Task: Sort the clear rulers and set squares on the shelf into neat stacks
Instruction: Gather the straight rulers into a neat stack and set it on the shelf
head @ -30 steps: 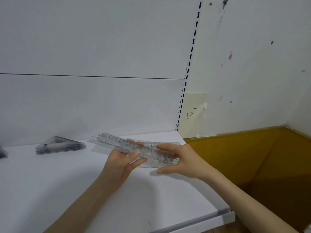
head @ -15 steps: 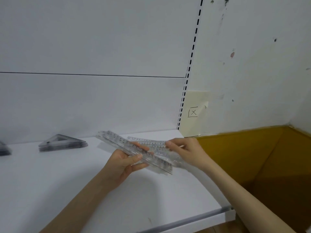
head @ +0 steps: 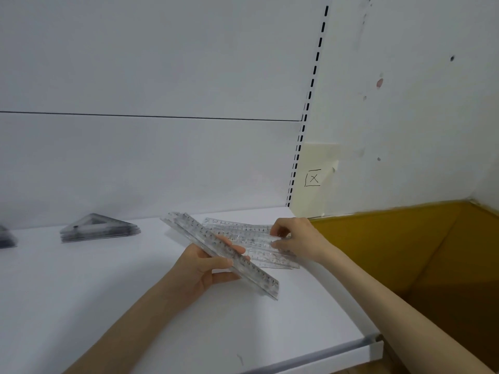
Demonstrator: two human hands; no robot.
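Gripping ruler bundle (head: 256, 273) in our left hand (head: 199, 268) — long axis diagonal; right hand (head: 299, 238) nearer, pinching loose rulers (head: 243, 236) just beyond bundle.

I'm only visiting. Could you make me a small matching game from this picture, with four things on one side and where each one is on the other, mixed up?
Things
1. bundle of rulers
2. loose rulers
3. stack of set squares
4. paper note

Places
A. stuck on the wall
B. gripped in the left hand
C. on the shelf, left of both hands
D. lying on the shelf, held at one end by the right hand

Pairs: 1-B, 2-D, 3-C, 4-A
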